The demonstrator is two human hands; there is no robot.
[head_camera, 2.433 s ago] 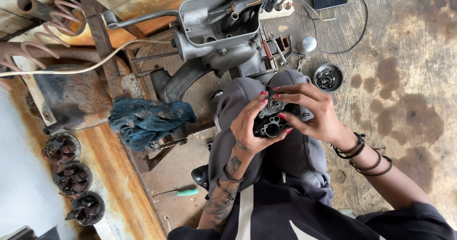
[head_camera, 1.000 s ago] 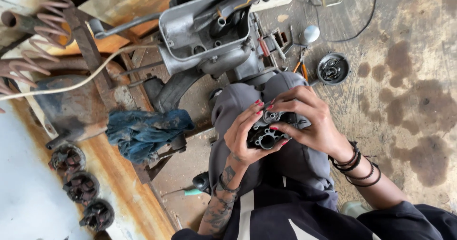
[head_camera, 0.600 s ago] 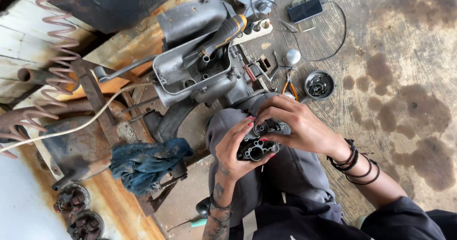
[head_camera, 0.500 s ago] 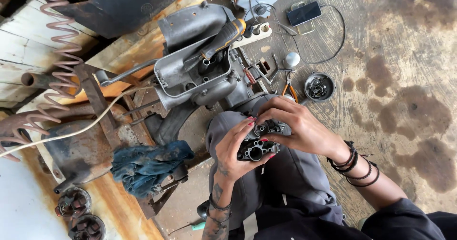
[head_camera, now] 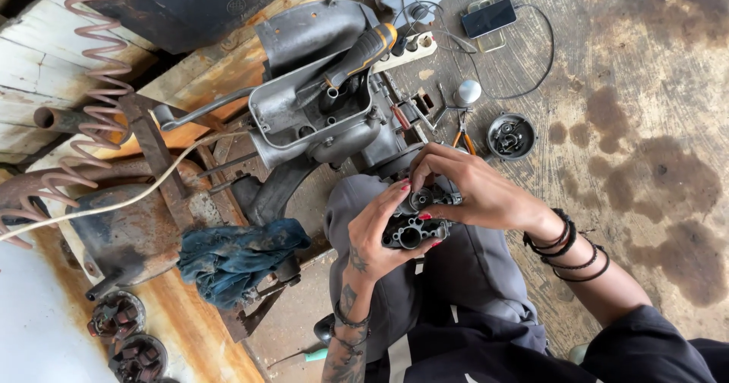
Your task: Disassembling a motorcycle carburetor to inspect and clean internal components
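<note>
Hands curled over knee, both gripping dark metal part, wrists bent inward

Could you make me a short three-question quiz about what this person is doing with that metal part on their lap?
1. True or false: both hands touch the dark metal part.
2. What lies on the gearbox housing? A) a screwdriver B) a blue rag C) a phone
3. Which wrist wears the stack of dark bracelets?

Key:
1. True: the left hand cradles it from below, and the right hand works on its top.
2. A. The blue rag lies lower left; the phone lies on the floor.
3. The right.
</note>
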